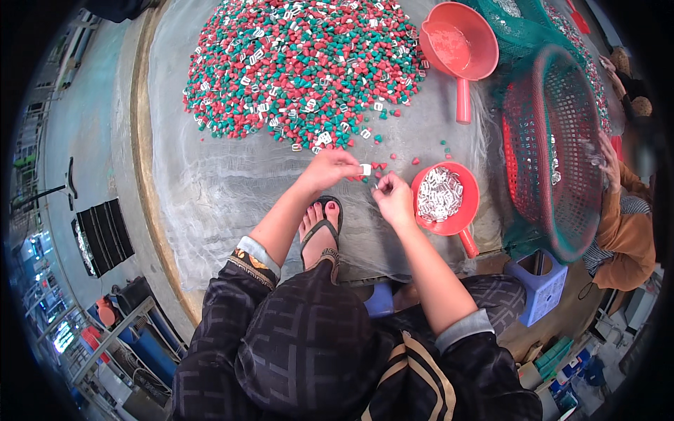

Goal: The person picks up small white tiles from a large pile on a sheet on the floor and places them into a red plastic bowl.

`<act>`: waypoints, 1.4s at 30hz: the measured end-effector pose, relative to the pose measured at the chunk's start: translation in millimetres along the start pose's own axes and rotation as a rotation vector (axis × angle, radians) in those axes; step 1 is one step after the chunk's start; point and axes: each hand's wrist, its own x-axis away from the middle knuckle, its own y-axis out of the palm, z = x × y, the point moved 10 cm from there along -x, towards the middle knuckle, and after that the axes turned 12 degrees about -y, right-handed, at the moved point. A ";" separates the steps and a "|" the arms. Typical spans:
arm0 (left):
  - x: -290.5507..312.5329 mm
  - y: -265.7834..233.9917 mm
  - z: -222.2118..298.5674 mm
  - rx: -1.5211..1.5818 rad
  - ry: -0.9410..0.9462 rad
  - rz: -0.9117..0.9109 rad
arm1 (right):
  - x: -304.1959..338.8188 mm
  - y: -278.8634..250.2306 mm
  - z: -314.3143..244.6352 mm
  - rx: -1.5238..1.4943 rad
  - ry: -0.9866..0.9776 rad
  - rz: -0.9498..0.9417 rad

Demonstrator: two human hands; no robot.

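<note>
While the left hand [330,169] pinches a white piece [366,170] between thumb and fingers at the centre of the frame, the right hand [396,200] lies just beside it, fingers curled and fingertips drawn near one another; whether they grip anything cannot be told. The slots of the held piece are too small to make out, and the fingers cover one end of it. Above, a heap [302,70] of red, green and white pieces spreads over a pale sheet [210,196], its far side cut off by the upper edge. A few loose red pieces [415,161] lie near the hands. To the right of the right hand, a red dipper [472,193] holds many whitish pieces [439,196], overlapping so that single outlines blur; a second red dipper [486,42] rests at the upper right. Farther right stands a red basket [516,140] draped in green netting [579,238], which veils much of its contents. At its rim is a co-worker's hand [609,163], blurred; the co-worker's body is partly lost in the dark fisheye border. Below the left hand, a sandalled foot [318,242] shows, its heel hidden by dark patterned clothing [302,337].
</note>
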 end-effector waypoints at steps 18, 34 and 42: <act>-36.1 -2.1 56.2 -1.156 0.424 0.611 | 44.2 19.6 -14.8 -1.308 0.439 -0.151; -41.9 38.4 194.6 -0.090 0.260 0.077 | 45.0 28.3 -3.3 -1.300 0.520 -0.091; -38.3 44.7 148.1 0.453 0.044 -0.420 | 45.4 12.0 -18.5 -1.454 0.470 -0.051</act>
